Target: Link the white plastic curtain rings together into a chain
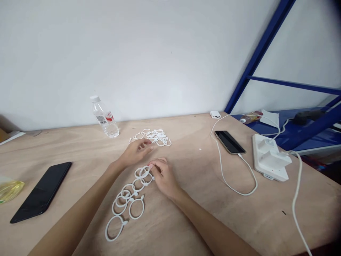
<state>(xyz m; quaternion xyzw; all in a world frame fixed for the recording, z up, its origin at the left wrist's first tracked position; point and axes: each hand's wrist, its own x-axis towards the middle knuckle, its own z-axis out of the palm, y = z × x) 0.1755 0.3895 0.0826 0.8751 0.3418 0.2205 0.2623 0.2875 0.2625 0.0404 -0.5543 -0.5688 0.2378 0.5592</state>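
A chain of linked white plastic rings (128, 199) lies on the wooden table (186, 213) in front of me. My right hand (163, 175) pinches the ring at the chain's far end, fingers curled. My left hand (137, 151) hovers just beyond it with fingers stretched toward a loose pile of white rings (154, 137) farther back; it holds nothing.
A water bottle (104, 117) stands at the back left. A black phone (42, 190) lies at the left beside a yellowish bag (9, 188). At the right are a second phone (229, 142) on a white cable (226, 177), a white charging block (270, 158) and a blue metal frame (255, 60).
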